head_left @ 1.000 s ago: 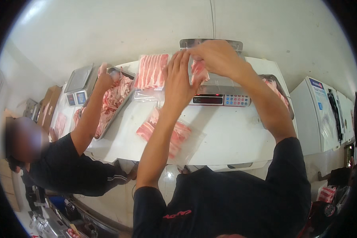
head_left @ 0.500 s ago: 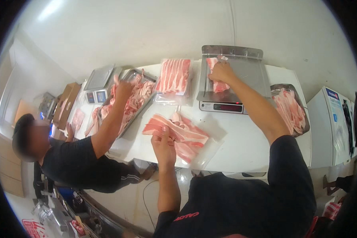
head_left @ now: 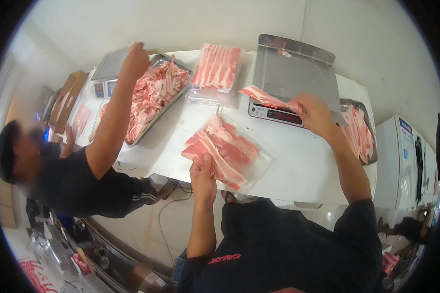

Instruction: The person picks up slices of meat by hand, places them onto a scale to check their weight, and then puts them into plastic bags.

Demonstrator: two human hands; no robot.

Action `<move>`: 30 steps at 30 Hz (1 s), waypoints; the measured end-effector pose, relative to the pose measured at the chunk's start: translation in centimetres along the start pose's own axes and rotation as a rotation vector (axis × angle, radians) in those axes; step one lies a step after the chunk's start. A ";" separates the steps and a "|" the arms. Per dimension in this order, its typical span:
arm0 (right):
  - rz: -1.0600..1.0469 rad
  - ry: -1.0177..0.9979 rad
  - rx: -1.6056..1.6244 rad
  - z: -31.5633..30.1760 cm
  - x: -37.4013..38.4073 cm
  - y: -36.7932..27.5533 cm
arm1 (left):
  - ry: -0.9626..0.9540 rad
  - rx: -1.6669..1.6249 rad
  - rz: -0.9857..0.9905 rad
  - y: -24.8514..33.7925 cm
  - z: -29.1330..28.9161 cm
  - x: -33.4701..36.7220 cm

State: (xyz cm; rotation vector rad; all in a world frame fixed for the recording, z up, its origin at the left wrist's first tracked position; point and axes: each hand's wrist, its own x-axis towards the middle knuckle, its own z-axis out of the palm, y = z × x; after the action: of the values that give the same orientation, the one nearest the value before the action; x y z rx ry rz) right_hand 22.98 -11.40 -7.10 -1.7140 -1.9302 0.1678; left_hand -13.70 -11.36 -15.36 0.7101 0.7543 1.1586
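Near the front edge of the white table, my left hand point(head_left: 203, 178) pinches bacon slices point(head_left: 211, 162) that lie slanted over a clear plastic bag point(head_left: 262, 167). More sliced meat point(head_left: 233, 141) rests on that bag. My right hand point(head_left: 314, 116) grips the end of one bacon slice point(head_left: 260, 95), which stretches leftward above the front edge of the scale point(head_left: 274, 115). On the scale's metal pan point(head_left: 298, 75), a small scrap of meat point(head_left: 283, 52) lies close to the back rim. Some of my left fingers are hidden beneath the slices.
Behind the bag lies a flat pack of bacon point(head_left: 217, 66). A metal tray point(head_left: 165, 108) heaped with meat pieces stands left, where a co-worker's arm point(head_left: 113, 117) reaches across. Another tray of slices point(head_left: 358, 132) sits right of the scale, before a white cabinet point(head_left: 390, 151).
My right hand has lifted the bacon from the scale pan and drawn it toward me and to the right. My left hand has lowered its slices onto the bag. The co-worker's hand has risen from the tray.
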 end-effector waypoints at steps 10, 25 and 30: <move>-0.012 0.551 0.920 -7.7 -3.7 -9.0 | -0.345 -0.004 -0.080 3.3 13.8 0.9; 0.219 0.650 0.478 -1.2 -13.2 -3.4 | -0.520 0.345 -0.032 -10.1 19.1 -3.1; 0.260 0.323 0.817 0.2 -15.8 0.6 | -0.544 0.442 -0.058 -12.4 18.6 -3.4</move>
State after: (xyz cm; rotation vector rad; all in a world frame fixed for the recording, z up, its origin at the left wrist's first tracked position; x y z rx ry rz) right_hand 24.00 -26.20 -12.47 -1.3058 -1.1503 0.6344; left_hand 7.29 -19.64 -14.46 1.3003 0.5598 0.6926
